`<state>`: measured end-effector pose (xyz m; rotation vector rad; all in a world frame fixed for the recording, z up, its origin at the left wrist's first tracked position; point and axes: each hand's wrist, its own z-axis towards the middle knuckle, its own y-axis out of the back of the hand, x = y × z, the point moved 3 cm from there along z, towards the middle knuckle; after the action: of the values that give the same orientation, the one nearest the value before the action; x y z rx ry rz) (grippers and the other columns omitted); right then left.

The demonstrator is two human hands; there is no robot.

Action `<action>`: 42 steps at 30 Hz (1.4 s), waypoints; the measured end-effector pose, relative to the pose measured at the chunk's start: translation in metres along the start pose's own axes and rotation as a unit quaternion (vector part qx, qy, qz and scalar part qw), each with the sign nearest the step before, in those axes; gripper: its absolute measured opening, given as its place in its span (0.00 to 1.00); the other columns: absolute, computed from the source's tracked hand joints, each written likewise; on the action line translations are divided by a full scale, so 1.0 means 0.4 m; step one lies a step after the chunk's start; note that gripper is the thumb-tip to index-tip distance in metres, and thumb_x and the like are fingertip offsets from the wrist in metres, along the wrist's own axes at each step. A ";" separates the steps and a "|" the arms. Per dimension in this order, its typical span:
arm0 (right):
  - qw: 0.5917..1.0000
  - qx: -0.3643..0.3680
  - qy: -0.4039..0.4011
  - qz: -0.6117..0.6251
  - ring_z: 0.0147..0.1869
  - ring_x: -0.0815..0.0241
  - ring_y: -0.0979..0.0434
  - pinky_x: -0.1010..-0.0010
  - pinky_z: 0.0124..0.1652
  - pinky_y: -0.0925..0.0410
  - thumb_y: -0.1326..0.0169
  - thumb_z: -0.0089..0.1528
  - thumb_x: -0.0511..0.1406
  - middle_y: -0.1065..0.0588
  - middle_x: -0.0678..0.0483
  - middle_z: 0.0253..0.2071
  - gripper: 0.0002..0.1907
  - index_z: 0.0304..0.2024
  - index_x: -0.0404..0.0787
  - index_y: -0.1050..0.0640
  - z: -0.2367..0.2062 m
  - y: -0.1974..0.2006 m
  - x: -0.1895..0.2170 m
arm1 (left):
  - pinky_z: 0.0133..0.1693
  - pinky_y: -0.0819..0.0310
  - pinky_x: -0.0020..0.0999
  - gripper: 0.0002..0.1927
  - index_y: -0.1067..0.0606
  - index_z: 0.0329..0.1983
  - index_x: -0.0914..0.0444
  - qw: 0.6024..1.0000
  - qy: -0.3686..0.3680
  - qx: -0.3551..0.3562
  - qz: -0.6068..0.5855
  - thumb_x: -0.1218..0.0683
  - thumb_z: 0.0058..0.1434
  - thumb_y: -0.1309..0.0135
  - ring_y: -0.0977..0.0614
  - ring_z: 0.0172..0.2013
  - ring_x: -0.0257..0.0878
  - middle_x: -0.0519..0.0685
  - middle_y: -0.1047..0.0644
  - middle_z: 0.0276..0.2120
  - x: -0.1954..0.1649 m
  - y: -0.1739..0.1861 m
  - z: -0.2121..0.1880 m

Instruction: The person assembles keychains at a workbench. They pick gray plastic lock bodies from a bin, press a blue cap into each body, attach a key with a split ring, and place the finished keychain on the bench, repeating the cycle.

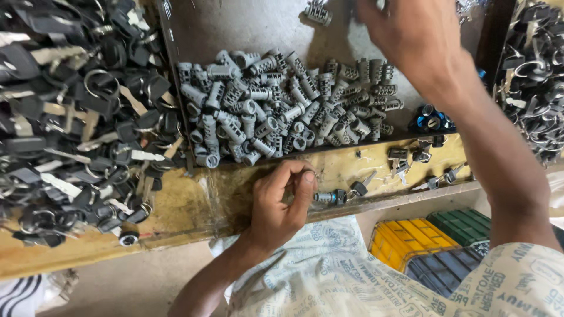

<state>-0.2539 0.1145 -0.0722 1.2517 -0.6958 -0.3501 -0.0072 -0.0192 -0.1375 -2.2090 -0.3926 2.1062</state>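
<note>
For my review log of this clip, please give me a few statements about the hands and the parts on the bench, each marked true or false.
1. The left hand rests on the yellow bench edge beside a small lock cylinder with a key. True.
2. The right hand reaches over the tray of grey lock cylinders. True.
3. The grey lock cylinders lie in neat rows. False: they are heaped loosely in a pile.
4. The pile of black-headed keys lies to the right of the grey cylinders. False: it lies to their left.
5. Yellow, green and dark blue crates sit below the bench. True.
</note>
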 end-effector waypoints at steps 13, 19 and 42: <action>0.796 0.129 -0.212 0.552 0.41 0.69 0.22 0.78 0.40 0.29 0.40 0.62 0.25 0.21 0.52 0.37 0.02 0.38 0.31 0.19 -0.268 -0.016 0.259 | 0.22 0.32 0.23 0.06 0.21 0.43 0.69 0.991 0.050 -0.039 -0.118 0.59 0.71 0.44 0.24 0.22 0.27 0.47 0.19 0.28 -0.058 0.018 0.018; 0.654 0.072 -0.308 0.687 0.38 0.68 0.25 0.77 0.38 0.32 0.42 0.66 0.27 0.22 0.52 0.38 0.05 0.40 0.27 0.20 -0.296 -0.036 0.258 | 0.24 0.31 0.22 0.06 0.20 0.42 0.69 0.998 0.027 -0.030 -0.057 0.59 0.71 0.43 0.22 0.22 0.27 0.47 0.18 0.28 -0.081 0.003 0.026; 0.551 0.060 -0.374 0.744 0.26 0.72 0.36 0.77 0.25 0.43 0.40 0.66 0.28 0.28 0.56 0.28 0.07 0.41 0.26 0.21 -0.366 -0.085 0.296 | 0.20 0.32 0.21 0.08 0.22 0.41 0.68 0.996 0.018 -0.037 -0.079 0.57 0.72 0.44 0.23 0.21 0.26 0.46 0.20 0.25 -0.059 0.005 -0.036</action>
<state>-0.0655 0.1424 -0.0917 0.1620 -2.2669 0.6870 0.0066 -0.0248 -0.1140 -2.1703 -0.6289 2.0003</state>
